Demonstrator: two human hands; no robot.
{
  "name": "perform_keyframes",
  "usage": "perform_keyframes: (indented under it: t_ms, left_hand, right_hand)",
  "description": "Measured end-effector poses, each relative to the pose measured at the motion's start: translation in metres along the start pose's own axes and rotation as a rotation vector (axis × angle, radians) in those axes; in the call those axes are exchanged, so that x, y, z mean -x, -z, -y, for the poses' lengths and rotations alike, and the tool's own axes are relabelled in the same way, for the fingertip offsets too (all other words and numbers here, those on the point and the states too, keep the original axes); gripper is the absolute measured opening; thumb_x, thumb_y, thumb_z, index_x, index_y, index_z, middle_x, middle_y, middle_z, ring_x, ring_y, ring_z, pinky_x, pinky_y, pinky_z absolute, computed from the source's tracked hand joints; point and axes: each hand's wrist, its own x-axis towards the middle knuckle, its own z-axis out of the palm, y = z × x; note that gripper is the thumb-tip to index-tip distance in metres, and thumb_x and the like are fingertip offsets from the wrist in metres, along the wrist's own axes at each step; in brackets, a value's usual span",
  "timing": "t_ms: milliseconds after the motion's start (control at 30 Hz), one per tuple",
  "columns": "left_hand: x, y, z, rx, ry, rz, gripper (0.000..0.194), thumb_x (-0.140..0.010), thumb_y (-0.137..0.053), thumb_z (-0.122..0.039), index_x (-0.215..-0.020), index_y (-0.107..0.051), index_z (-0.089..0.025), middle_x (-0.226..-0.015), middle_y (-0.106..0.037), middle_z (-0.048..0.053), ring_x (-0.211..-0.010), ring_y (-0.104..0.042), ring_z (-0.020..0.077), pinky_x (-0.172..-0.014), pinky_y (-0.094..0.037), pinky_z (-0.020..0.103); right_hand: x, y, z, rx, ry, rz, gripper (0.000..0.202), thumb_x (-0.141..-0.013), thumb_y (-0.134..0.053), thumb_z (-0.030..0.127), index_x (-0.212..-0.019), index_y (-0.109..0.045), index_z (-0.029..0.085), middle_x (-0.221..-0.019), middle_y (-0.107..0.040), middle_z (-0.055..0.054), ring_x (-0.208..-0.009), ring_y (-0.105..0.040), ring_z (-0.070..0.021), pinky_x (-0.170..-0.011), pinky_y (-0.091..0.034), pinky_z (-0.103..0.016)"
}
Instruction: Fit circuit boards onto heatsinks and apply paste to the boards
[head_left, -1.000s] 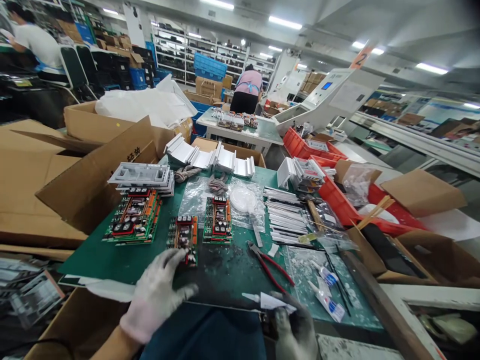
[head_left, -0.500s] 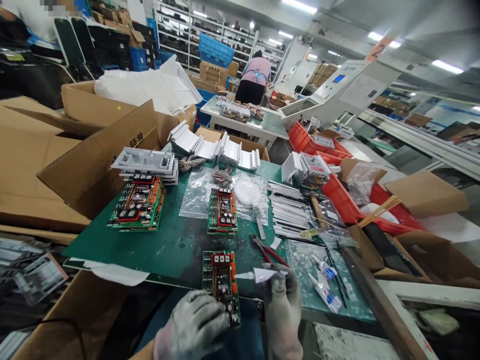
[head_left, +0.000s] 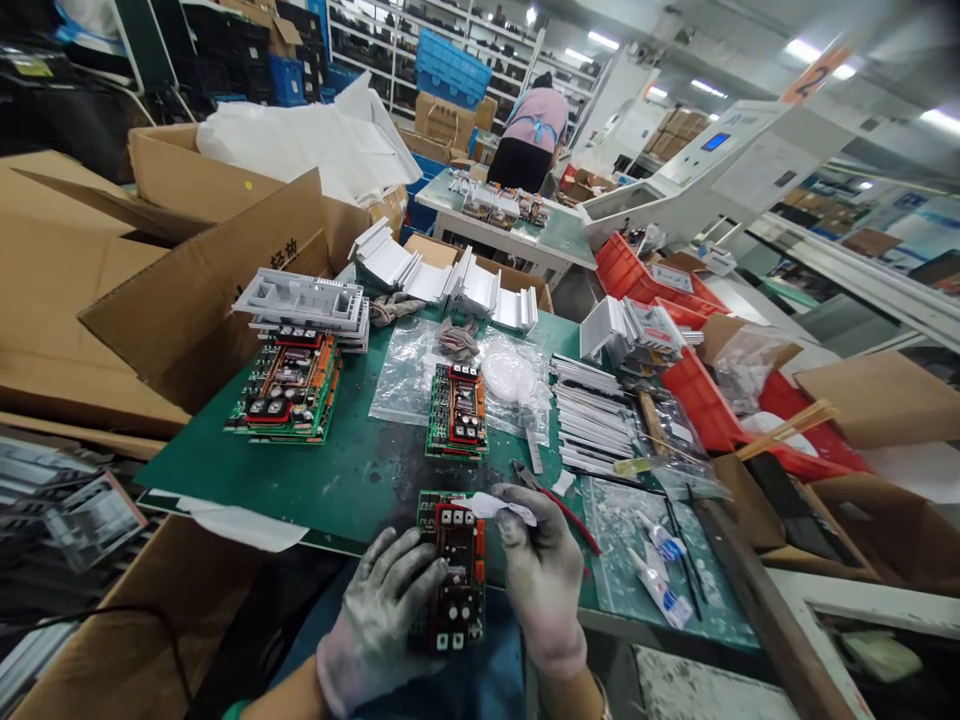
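Observation:
A green circuit board with red-framed blocks and orange terminals lies lengthwise at the table's near edge, reaching over my lap. My gloved left hand grips it along its left side, thumb and fingers partly over the board. Pinched in my gloved right hand is a white tube of paste, its nozzle pointing left over the board's upper block. Whether the tip touches the board I cannot tell. Just beyond my right hand lie red-handled cutters. Another circuit board rests farther back.
Stacked boards under grey plastic housings stand at left. White metal profiles line the back edge. Thin strips and blue-and-white tubes lie to the right. Cardboard boxes and red crates flank the table; a person bends beyond.
My right hand has brought the tube up and left over the board's far end. My left hand has shifted slightly along the board's side. The view has moved a little.

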Motion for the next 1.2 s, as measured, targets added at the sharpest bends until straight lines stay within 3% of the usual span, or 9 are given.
perform_keyframes:
  t_ms: [233, 433, 567, 900, 1000, 1200]
  left_hand:
    - [0.001, -0.001, 0.001, 0.007, 0.007, -0.013, 0.052, -0.078, -0.064, -0.055, -0.117, -0.061, -0.020, -0.109, -0.071, 0.008, -0.113, -0.062, 0.0277, -0.115, -0.031, 0.043]
    - [0.001, 0.000, 0.002, 0.006, -0.005, 0.019, 0.057, -0.077, -0.065, -0.058, -0.120, -0.061, -0.020, -0.111, -0.071, 0.008, -0.115, -0.061, 0.0281, -0.116, -0.030, 0.043]
    - [0.002, 0.000, 0.001, 0.003, 0.009, 0.028, 0.061, -0.074, -0.068, -0.057, -0.122, -0.059, -0.020, -0.111, -0.070, 0.008, -0.114, -0.061, 0.0287, -0.114, -0.032, 0.044]
    - [0.001, 0.001, 0.000, 0.027, 0.036, 0.036, 0.060, -0.073, -0.068, -0.054, -0.123, -0.058, -0.022, -0.111, -0.070, 0.006, -0.115, -0.060, 0.0281, -0.114, -0.032, 0.043]
    - [0.000, 0.001, -0.001, 0.030, 0.034, 0.040, 0.060, -0.073, -0.068, -0.052, -0.123, -0.057, -0.022, -0.111, -0.070, 0.007, -0.115, -0.061, 0.0287, -0.114, -0.033, 0.044]
    - [-0.001, -0.001, -0.004, 0.024, 0.060, 0.019, 0.055, -0.075, -0.064, -0.044, -0.124, -0.056, -0.020, -0.108, -0.071, 0.009, -0.112, -0.063, 0.0289, -0.111, -0.037, 0.045]
  right_hand:
    - [-0.003, -0.009, 0.001, 0.059, 0.095, 0.112, 0.015, -0.091, -0.058, 0.033, -0.094, -0.069, 0.022, -0.089, -0.074, -0.003, -0.080, -0.070, -0.0173, -0.070, -0.058, -0.027]
    - [-0.003, 0.006, -0.006, 0.209, 0.134, -0.020, 0.022, -0.092, -0.057, 0.040, -0.087, -0.066, 0.021, -0.081, -0.072, -0.004, -0.072, -0.069, -0.0177, -0.063, -0.055, -0.027]
    - [0.006, 0.012, -0.015, 0.214, 0.192, -0.095, 0.015, -0.093, -0.057, 0.034, -0.087, -0.065, 0.022, -0.081, -0.071, -0.002, -0.071, -0.068, -0.0166, -0.063, -0.055, -0.027]
    - [0.045, 0.016, -0.044, 0.084, 0.323, -0.076, 0.006, -0.093, -0.058, 0.024, -0.099, -0.060, 0.025, -0.093, -0.069, -0.003, -0.085, -0.069, -0.0180, -0.069, -0.059, -0.031]
    - [0.042, 0.016, -0.037, 0.142, 0.452, -0.024, 0.012, -0.093, -0.058, 0.020, -0.103, -0.062, 0.025, -0.091, -0.069, -0.005, -0.079, -0.068, -0.0173, -0.065, -0.058, -0.030]
    - [0.030, 0.001, 0.001, 0.308, 0.848, 0.156, 0.018, -0.093, -0.053, 0.012, -0.099, -0.067, 0.020, -0.083, -0.073, -0.006, -0.068, -0.064, -0.0165, -0.058, -0.053, -0.029]
